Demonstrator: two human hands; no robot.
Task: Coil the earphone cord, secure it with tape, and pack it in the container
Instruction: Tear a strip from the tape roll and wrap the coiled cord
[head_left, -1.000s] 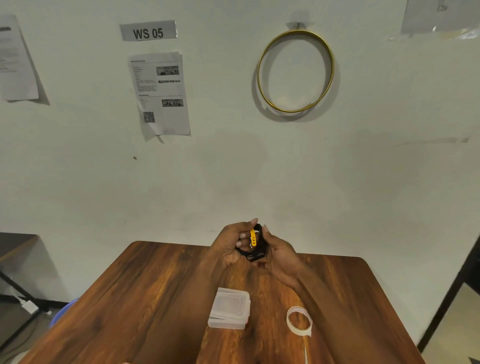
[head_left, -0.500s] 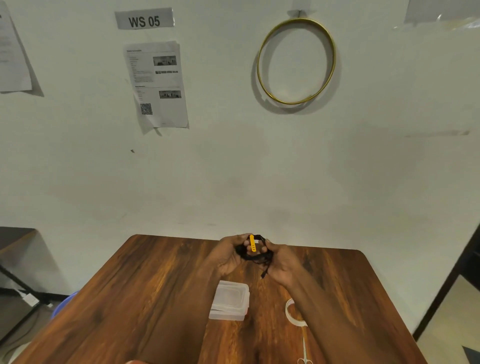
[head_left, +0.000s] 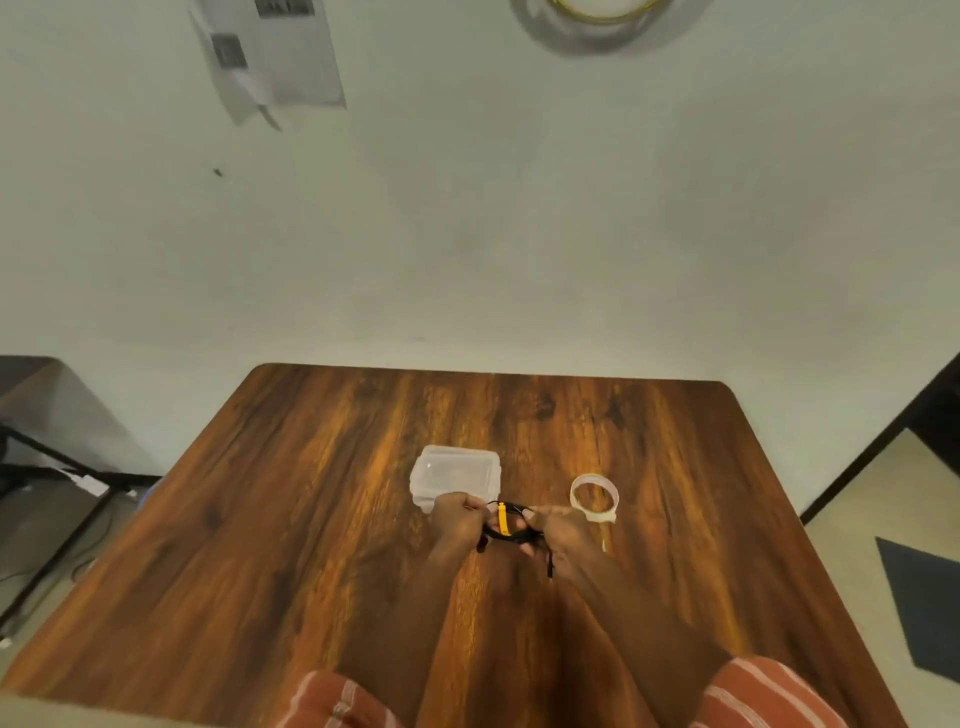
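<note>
**Two hands, one coil, held just short of the box**

Taking the container as the mark: nearest me were two striped sleeves (head_left: 769, 691), rust-red with pale lines, and two bare forearms reaching away from them across the wooden table (head_left: 260, 545).

The left hand (head_left: 457, 525) and the right hand (head_left: 563, 532) met just on the near side of the container, the left one overlapping its near edge from where I stood. Between them was the one earphone cord (head_left: 511, 535), black and thin, gathered into a small flattened loop. Each hand pinched one end of that loop between thumb and fingertips, fingers curled in, so the coil was stretched between the two. A single yellow band (head_left: 502, 519) crossed the coil upright near its middle; whether it was tape or a tie I could not tell. One loose black tail of cord hung down by the right wrist, ending in a small dark tip. The coil was held above the tabletop, not in the box.

The container (head_left: 457, 470) itself, one clear plastic box with rounded corners, sat flat on the table with its lid on. I could make out nothing inside it.

To the right of the container, near but apart from it, lay one roll of clear tape (head_left: 595, 496), with a short free end trailing toward me.

Beyond the container stood a pale wall carrying one sheet of paper (head_left: 275, 57) high to the left and one gold hoop (head_left: 597, 10) high to the right, both cut by the top of my view.
</note>
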